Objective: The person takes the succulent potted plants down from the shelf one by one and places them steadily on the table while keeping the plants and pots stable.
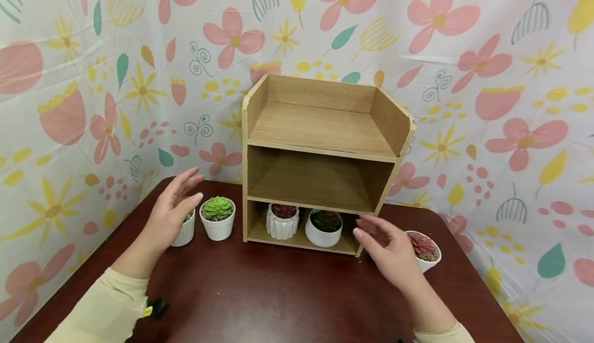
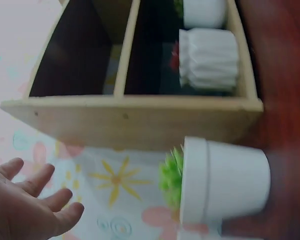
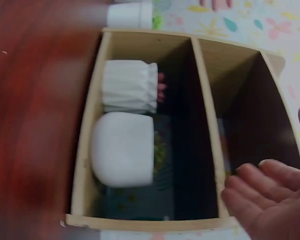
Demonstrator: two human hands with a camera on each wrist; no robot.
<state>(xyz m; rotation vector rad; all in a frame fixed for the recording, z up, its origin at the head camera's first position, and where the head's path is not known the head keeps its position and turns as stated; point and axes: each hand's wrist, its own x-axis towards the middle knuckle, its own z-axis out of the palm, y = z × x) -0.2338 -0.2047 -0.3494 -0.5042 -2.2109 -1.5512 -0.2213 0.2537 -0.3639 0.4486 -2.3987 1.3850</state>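
Observation:
My left hand [image 1: 169,216] hovers with relaxed fingers over a white pot [image 1: 185,232] that it partly hides. Right beside it stands a white pot with a bright green succulent [image 1: 218,218]. My right hand [image 1: 392,247], fingers loosely bent and holding nothing, is at the lower right corner of the wooden shelf [image 1: 320,149]. Behind that hand a white pot with a red succulent [image 1: 424,250] stands on the table. On the shelf's bottom level sit a ribbed white pot with a dark red plant [image 1: 283,222] and a rounded white pot with a dark green plant [image 1: 324,228].
The shelf's middle level [image 1: 315,180] and top level [image 1: 320,129] hold nothing. A dark red-brown table [image 1: 260,296] lies under everything, with a flowered curtain [image 1: 297,38] behind and at both sides. A small black object [image 1: 160,308] lies by the left sleeve.

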